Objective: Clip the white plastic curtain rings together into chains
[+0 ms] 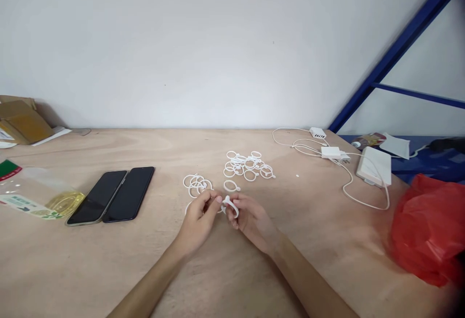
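Between the fingers of my right hand is a white plastic ring with a small tab, held above the table. My left hand is closed in a pinch right beside that tab; whether its fingertips grip the ring or some small piece is hidden. Just beyond my hands lies a single white ring. A small group of similar rings rests behind my left hand, partly covered by it. Farther back is a larger loose pile of rings.
Two dark phones lie side by side at left, near a clear plastic bag with something yellow inside. A cardboard box stands back left. White cables and a charger, a white box and a red plastic bag are at right.
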### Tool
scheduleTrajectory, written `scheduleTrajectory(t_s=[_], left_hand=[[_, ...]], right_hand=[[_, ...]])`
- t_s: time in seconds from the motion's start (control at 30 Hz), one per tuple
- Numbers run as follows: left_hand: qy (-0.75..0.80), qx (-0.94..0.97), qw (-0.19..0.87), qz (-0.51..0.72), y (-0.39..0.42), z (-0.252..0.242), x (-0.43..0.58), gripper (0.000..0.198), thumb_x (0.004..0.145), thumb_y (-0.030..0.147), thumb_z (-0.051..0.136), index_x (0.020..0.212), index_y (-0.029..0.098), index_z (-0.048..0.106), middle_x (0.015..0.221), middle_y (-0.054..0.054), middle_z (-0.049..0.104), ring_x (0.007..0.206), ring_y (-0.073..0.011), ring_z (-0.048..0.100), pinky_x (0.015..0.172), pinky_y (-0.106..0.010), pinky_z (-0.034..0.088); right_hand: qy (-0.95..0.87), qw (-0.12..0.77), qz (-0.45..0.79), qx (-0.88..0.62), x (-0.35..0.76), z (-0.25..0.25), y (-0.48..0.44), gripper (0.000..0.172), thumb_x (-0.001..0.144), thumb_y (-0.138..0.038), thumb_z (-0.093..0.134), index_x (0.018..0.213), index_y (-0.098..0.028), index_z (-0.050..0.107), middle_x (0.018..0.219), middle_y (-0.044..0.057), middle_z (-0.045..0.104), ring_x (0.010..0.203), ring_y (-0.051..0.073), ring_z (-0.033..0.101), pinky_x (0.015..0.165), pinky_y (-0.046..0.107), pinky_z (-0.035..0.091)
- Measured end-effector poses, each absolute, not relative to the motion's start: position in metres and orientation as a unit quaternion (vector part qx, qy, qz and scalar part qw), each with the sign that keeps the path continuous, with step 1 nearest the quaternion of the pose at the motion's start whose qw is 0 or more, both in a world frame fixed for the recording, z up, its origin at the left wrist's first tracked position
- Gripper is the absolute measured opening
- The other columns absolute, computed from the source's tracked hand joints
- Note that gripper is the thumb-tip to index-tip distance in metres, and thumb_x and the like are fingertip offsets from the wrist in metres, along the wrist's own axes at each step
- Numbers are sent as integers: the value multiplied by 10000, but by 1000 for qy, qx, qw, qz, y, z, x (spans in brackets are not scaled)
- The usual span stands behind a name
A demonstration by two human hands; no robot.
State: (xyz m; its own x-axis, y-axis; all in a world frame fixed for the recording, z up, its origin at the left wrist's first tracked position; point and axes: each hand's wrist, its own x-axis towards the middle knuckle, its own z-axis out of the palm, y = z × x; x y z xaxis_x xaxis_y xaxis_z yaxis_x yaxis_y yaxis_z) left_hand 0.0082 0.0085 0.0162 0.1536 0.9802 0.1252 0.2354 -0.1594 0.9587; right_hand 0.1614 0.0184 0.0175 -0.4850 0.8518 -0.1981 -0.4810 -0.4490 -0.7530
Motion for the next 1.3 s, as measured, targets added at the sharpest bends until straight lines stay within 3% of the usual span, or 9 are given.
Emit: scheduleTrajectory(t_s=[0.27,0.37,0.47,0.63,0.83,0.97,1.07,1.17,1.3], left_hand=[[390,547,603,429,4,32,11,331,879,453,494,719,171,556,703,-18,602,688,-150,539,694,-271,417],[357,513,661,415,3,35,11,295,868,421,541,760,151,590,744,-33,611,749,-153,543,716,-259,401],[338,410,739,414,3,34,10,241,836,360,612,740,140,588,756,-30,581,721,-123,505,624,-218,358],[275,264,814,437,0,32,12,143,743,182,679,662,111,585,680,-4,467,578,-67,344,546,-187,317],[232,227,822,467,-1,34,12,173,759,206,638,635,137,540,660,9,418,569,-80,322,572,-210,335],[347,403,694,485,5,32,6,245,809,342,596,659,151,557,651,9,432,602,-103,363,638,-247,353],[460,613,450,459,8,27,-1,224,862,338,533,728,173,607,712,-16,518,710,-149,459,705,-283,367],[508,724,219,412,10,19,-7,170,865,283,525,823,191,661,887,-54,581,807,-180,515,769,-323,397],[541,757,123,344,10,7,-7,170,850,225,513,846,204,682,967,-68,572,768,-178,545,760,-356,447]], right_hand=[[-340,400,797,-298,164,18,16,353,776,-447,660,628,-137,583,537,-11,541,438,64,438,404,207,231],[-360,404,782,-309,166,21,17,363,780,-447,655,618,-129,588,523,-16,545,362,26,339,361,204,124],[-358,384,799,-292,165,24,16,337,771,-414,669,616,-128,585,486,-33,518,335,7,225,357,208,62],[-279,399,841,-235,162,17,14,336,748,-337,657,532,-159,470,418,-87,342,340,19,215,389,204,145],[-245,436,847,-181,160,17,13,267,716,-319,583,522,-168,481,477,-56,394,370,46,302,423,222,207],[-328,462,748,-345,161,17,17,173,703,-341,587,718,-176,635,633,-16,540,431,72,352,440,234,242],[-505,484,482,-528,166,9,24,190,738,-297,565,841,-195,688,776,25,602,573,126,469,541,269,368],[-632,425,231,-606,176,-3,31,259,790,-252,517,985,-210,682,998,78,596,845,209,552,769,351,435],[-686,329,134,-634,183,-14,37,265,838,-279,516,1051,-209,658,1024,106,575,988,263,533,852,394,437]])
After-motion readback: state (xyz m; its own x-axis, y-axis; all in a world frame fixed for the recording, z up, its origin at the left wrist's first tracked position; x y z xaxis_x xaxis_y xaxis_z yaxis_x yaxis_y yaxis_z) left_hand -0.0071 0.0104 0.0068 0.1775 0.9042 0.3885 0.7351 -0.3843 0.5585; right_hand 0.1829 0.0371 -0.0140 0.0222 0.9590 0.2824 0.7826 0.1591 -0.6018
